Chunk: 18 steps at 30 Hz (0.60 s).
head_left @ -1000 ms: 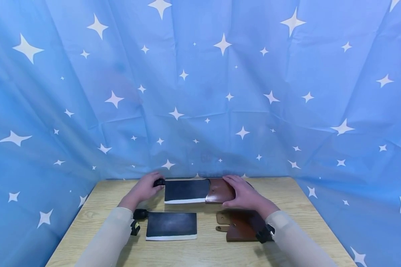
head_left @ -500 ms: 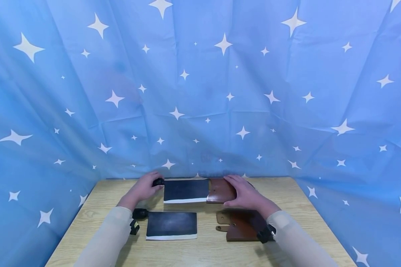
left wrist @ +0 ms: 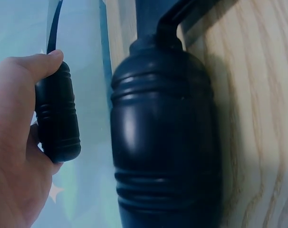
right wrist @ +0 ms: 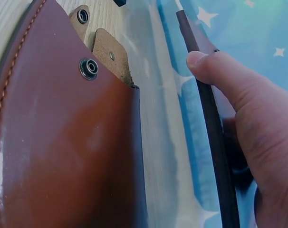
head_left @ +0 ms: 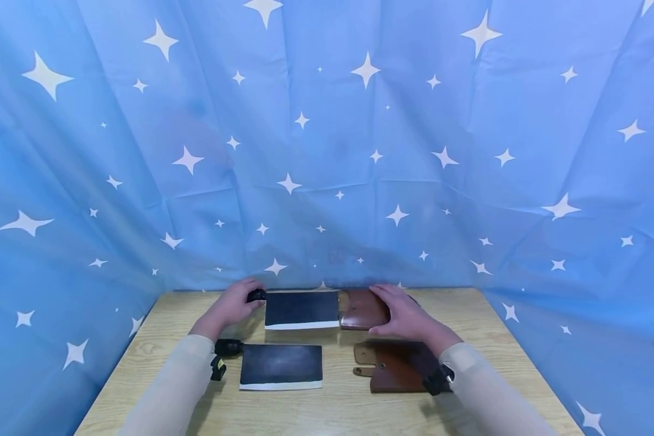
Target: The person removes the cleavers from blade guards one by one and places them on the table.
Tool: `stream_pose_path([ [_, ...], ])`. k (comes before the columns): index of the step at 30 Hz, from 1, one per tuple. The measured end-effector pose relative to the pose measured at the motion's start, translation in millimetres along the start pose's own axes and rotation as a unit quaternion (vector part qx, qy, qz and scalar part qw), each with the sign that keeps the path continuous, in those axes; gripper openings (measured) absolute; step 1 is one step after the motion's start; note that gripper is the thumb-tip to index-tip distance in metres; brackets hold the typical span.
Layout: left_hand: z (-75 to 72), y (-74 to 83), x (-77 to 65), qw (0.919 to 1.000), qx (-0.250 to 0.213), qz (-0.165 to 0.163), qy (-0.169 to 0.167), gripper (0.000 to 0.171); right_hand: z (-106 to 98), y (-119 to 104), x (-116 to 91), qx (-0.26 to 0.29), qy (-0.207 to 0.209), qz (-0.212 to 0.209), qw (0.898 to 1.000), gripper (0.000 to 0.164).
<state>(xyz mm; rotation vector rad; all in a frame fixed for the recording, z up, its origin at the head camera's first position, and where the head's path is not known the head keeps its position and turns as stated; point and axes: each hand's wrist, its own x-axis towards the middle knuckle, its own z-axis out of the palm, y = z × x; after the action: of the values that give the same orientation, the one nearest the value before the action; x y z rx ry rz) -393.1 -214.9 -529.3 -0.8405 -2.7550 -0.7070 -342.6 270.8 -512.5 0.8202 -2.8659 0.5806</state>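
My left hand (head_left: 235, 306) grips the black handle of a cleaver (head_left: 301, 309) near the table's back edge. In the left wrist view, the thumb lies along that handle (left wrist: 58, 114). My right hand (head_left: 406, 312) holds a brown leather knife sheath (head_left: 364, 309) by its right part, thumb on the edge in the right wrist view. The sheath's mouth is right at the end of the dark blade, with a tan inner flap showing. Nearer me lies a second cleaver (head_left: 281, 364), its black handle (left wrist: 163, 123) large in the left wrist view.
A second brown sheath (head_left: 398, 369) with a snap strap lies below my right forearm, its stitched side close in the right wrist view (right wrist: 63, 142). The wooden table (head_left: 305, 418) ends at a blue star-patterned curtain (head_left: 332, 151) behind and at both sides.
The held sheath has slid right along the blade, baring more of it. The held cleaver has shifted slightly left with my left hand. The second cleaver and second sheath stay put.
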Motion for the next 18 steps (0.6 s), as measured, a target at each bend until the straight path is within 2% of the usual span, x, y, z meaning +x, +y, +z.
stream_pose_path([
  [12, -4.1, -3.4, -6.2, 1.0000, 0.003, -0.003, 0.004, 0.027, -1.8, 7.4, -3.4, -0.012, 0.007, -0.006, 1.000, 0.109],
  [18, -5.6, -4.3, -10.3, 0.9998, 0.008, -0.018, 0.003, 0.029, -3.3, 12.9, -5.7, -0.014, 0.005, -0.006, 1.000, 0.109],
])
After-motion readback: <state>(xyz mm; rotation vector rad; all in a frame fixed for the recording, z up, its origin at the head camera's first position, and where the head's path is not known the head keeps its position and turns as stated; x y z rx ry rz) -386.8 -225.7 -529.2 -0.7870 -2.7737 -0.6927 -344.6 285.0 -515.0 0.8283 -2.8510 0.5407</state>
